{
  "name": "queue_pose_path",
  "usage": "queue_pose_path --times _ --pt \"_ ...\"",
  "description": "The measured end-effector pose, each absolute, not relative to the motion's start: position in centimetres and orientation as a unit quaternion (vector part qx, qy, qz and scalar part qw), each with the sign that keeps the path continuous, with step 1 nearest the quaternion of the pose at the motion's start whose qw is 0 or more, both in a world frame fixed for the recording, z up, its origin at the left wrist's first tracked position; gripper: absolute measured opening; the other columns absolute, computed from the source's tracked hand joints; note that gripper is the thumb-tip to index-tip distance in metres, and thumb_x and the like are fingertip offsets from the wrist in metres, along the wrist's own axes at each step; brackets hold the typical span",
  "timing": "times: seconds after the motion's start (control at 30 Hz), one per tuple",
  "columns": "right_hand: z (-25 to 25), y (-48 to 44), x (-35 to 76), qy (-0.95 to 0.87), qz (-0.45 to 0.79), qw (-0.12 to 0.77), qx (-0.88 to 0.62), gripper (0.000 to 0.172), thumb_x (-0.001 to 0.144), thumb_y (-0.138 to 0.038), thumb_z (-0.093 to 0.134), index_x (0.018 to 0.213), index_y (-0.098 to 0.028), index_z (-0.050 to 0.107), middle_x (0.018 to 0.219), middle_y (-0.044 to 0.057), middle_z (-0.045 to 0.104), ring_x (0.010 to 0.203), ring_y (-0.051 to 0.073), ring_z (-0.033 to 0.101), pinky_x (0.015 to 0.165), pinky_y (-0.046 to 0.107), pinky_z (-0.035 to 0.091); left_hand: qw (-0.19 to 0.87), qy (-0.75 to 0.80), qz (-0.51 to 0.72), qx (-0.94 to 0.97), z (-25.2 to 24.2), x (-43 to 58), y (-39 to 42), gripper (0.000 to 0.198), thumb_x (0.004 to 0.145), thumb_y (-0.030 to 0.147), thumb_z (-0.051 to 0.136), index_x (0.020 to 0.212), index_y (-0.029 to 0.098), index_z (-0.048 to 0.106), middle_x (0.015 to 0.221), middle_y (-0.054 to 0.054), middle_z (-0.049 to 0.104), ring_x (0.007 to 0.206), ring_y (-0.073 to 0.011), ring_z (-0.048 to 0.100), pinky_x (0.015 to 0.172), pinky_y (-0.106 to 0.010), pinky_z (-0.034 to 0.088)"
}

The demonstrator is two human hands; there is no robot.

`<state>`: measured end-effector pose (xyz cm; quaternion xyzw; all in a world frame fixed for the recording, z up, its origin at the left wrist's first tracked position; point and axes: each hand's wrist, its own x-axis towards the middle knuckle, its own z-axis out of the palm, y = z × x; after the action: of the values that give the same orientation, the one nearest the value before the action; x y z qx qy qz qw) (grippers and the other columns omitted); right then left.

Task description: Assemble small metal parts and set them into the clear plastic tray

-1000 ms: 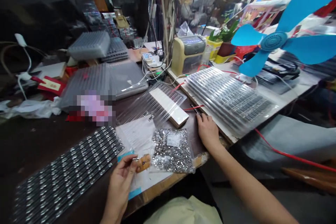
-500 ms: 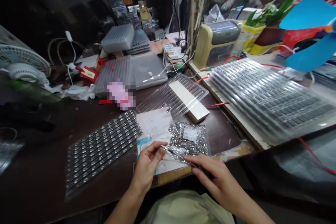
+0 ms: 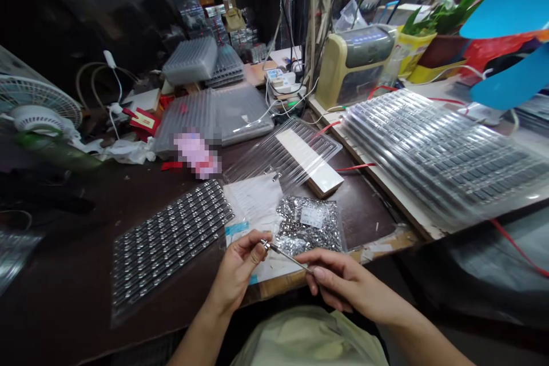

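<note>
Between the thumb and fingers of my left hand (image 3: 241,266) is a small shiny metal part (image 3: 265,244). My right hand (image 3: 334,280) pinches a slim metal rod-like tool (image 3: 291,258) with a darker section near its far end. That end meets the small part, though I cannot tell whether it sits inside it. Just beyond my fingers lies a clear bag of small metal parts (image 3: 311,226) with a white label. White paper (image 3: 253,197) lies under and behind my hands. To the left, a tray of dark and silver pieces (image 3: 171,237) rests in rows.
A ribbed clear plastic tray (image 3: 257,154) lies behind the paper, with a white block (image 3: 311,163) across it. Stacked filled trays (image 3: 437,154) stand on the right board. A blue-bladed fan (image 3: 506,17) is at the far right, a white fan (image 3: 38,103) at the left.
My right hand has shifted its grip: the thumb now lies over the tool and more of the shaft shows. The left hand keeps the small part, tilted slightly differently. The view has shifted a little.
</note>
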<state>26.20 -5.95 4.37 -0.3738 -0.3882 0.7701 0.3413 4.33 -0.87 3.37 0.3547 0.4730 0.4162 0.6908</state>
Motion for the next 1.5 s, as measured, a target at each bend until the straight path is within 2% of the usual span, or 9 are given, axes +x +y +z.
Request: queue_pose_path --times 0.37,0.5,0.6,0.7,0.83,0.93,1.07,1.2,1.5 --pt "3.2 -5.8 26.1 -0.352 0.823 0.310 -0.321 0.042 0.089 -0.050 0.049 0.117 -0.019 0.055 0.074 -0.001 0.054 0.037 0.000 0.027 0.033 0.014 0.018 0.640 0.459 0.410 0.460 3.7 3.7 -0.6 0.027 0.071 0.040 0.075 0.087 0.018 0.074 0.086 -0.004 0.067 0.075 -0.0125 0.058 0.073 -0.022 0.048" --pt "2.8 -6.0 25.5 -0.662 0.467 0.371 -0.454 0.031 0.094 -0.032 0.044 0.121 -0.023 0.058 0.089 0.007 0.063 0.065 0.010 0.055 0.056 0.021 0.044 0.524 0.488 0.422 0.556 4.1 3.7 -0.4 0.022 0.077 0.035 0.070 0.089 0.017 0.073 0.081 -0.005 0.065 0.079 -0.0159 0.060 0.075 -0.025 0.049" --pt "3.2 -6.0 24.8 -0.765 0.240 0.352 -0.483 0.035 0.094 -0.021 0.040 0.127 -0.024 0.054 0.097 0.008 0.065 0.083 0.015 0.059 0.072 0.027 0.047 0.476 0.503 0.440 0.572 3.9 4.1 -0.5 0.021 0.079 0.034 0.067 0.090 0.017 0.073 0.079 -0.004 0.064 0.078 -0.0160 0.059 0.072 -0.026 0.050" --pt "3.8 -5.5 24.1 -0.750 0.303 0.326 -0.489 0.034 0.093 -0.017 0.040 0.126 -0.022 0.049 0.087 0.003 0.065 0.075 0.013 0.059 0.067 0.023 0.047 0.459 0.475 0.443 0.606 3.7 4.4 -0.7 0.017 0.079 0.031 0.067 0.088 0.018 0.073 0.075 -0.003 0.061 0.074 -0.0148 0.058 0.069 -0.024 0.049" --pt "4.4 -4.5 23.2 -0.696 0.345 0.360 -0.517 0.007 0.088 -0.023 0.054 0.092 -0.019 0.057 0.081 0.001 0.061 0.070 0.012 0.056 0.061 0.021 0.042 0.434 0.451 0.442 0.643 3.7 4.5 -0.9 0.012 0.080 0.025 0.067 0.089 0.021 0.072 0.076 -0.001 0.060 0.074 -0.0128 0.056 0.070 -0.022 0.047" --pt "4.5 -3.9 22.8 -0.691 0.315 0.397 -0.516 0.015 0.090 -0.025 0.051 0.080 -0.018 0.059 0.077 0.001 0.059 0.070 0.012 0.054 0.061 0.022 0.040 0.419 0.447 0.461 0.642 3.7 4.2 -1.0 0.009 0.080 0.024 0.067 0.088 0.021 0.071 0.077 0.000 0.060 0.075 -0.0126 0.056 0.072 -0.021 0.046" --pt "4.8 -3.6 22.6 -0.695 0.401 0.365 -0.472 0.023 0.095 -0.028 0.043 0.084 -0.019 0.062 0.068 -0.002 0.059 0.062 0.009 0.054 0.059 0.020 0.039 0.420 0.444 0.460 0.645 3.5 3.8 -1.0 0.009 0.080 0.023 0.066 0.088 0.021 0.071 0.075 0.001 0.057 0.073 -0.0120 0.055 0.070 -0.020 0.046" --pt "4.9 -3.4 22.2 -0.706 0.327 0.386 -0.496 0.018 0.090 -0.034 0.053 0.099 -0.020 0.061 0.084 0.002 0.063 0.073 0.012 0.057 0.064 0.022 0.041 0.444 0.443 0.441 0.643 3.5 4.1 -1.1 0.011 0.080 0.023 0.067 0.089 0.021 0.071 0.075 0.000 0.058 0.073 -0.0123 0.056 0.069 -0.021 0.046" --pt "5.0 -3.0 21.8 -0.709 0.325 0.377 -0.500 0.010 0.089 -0.029 0.055 0.092 -0.019 0.058 0.087 0.003 0.059 0.079 0.014 0.056 0.066 0.023 0.042 0.449 0.433 0.450 0.639 3.7 4.5 -1.2 0.009 0.079 0.024 0.067 0.087 0.021 0.072 0.075 0.000 0.060 0.073 -0.0130 0.058 0.068 -0.022 0.048"
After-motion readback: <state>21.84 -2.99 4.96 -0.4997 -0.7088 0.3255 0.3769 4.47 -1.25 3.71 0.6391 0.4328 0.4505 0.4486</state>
